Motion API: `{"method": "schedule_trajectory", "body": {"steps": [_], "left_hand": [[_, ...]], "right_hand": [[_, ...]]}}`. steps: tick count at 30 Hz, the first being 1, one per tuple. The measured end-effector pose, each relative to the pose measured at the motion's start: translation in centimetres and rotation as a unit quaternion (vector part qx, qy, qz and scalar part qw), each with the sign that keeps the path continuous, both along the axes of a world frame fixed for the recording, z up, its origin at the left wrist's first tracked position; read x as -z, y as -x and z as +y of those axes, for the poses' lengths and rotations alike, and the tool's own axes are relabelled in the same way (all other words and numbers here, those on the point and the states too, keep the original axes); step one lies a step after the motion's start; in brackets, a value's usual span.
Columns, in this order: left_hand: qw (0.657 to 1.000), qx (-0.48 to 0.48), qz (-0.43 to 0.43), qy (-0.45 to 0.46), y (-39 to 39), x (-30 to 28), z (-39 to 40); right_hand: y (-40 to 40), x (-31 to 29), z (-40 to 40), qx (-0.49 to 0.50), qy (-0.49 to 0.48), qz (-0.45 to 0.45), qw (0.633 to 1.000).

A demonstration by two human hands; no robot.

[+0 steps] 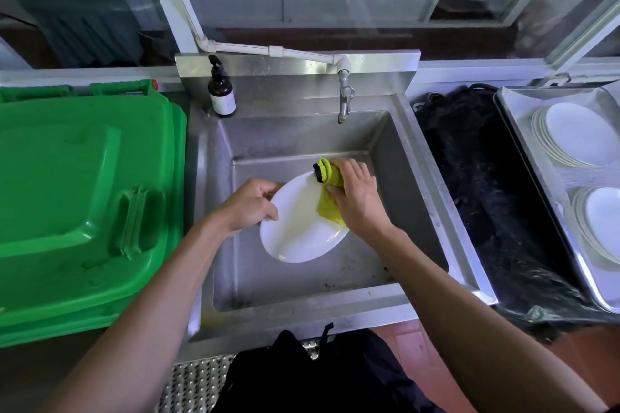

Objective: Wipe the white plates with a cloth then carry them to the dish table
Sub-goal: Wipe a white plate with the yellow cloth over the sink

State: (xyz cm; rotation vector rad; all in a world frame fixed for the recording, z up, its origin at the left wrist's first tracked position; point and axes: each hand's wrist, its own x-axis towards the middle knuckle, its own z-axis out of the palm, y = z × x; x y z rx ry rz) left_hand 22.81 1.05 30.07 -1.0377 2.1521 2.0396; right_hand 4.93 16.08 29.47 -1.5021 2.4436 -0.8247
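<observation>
A white oval plate (298, 231) is held tilted over the steel sink (302, 137). My left hand (250, 203) grips the plate's left rim, fingers curled over its edge. My right hand (355, 194) holds a yellow-green cloth (327, 189) with a dark trim and presses it against the plate's upper right part. Two stacks of white plates, a far stack (573, 136) and a near stack (602, 221), lie in a metal tray (523, 151) at the far right.
A green bin lid (80, 198) sits left of the sink. A brown pump bottle (220, 90) stands on the sink's back left corner, the tap (345, 97) hangs at the back. A black bin bag (486, 184) lies between sink and tray.
</observation>
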Motion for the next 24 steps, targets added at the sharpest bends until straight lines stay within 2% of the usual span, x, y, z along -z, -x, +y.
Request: {"method": "schedule_trajectory", "body": {"steps": [6, 14, 16, 18, 21, 24], "left_hand": [[1.000, -0.017, -0.001, 0.007, 1.1, 0.4, 0.5], [0.978, -0.181, 0.100, -0.020, 1.9, 1.7, 2.7], [0.953, -0.269, 0.109, -0.091, 1.2, 2.6, 2.7], [0.923, -0.328, 0.068, -0.189, 0.2, 3.6, 2.9], [0.886, -0.275, 0.009, -0.374, -0.3, 4.1, 3.4], [0.855, -0.233, 0.054, -0.461, 0.9, 3.1, 3.7]], "right_hand": [[0.1, -0.2, 0.0, 0.028, 0.038, 0.031, 0.998], [1.4, -1.5, 0.6, 0.093, 0.112, 0.029, 0.989], [1.7, -1.7, 0.8, 0.113, 0.132, 0.017, 0.985], [1.8, -1.8, 0.8, 0.134, 0.145, 0.007, 0.980], [1.5, -1.7, 0.7, 0.149, 0.165, 0.004, 0.975], [0.5, -1.4, 0.6, 0.142, 0.176, 0.015, 0.974]]}}
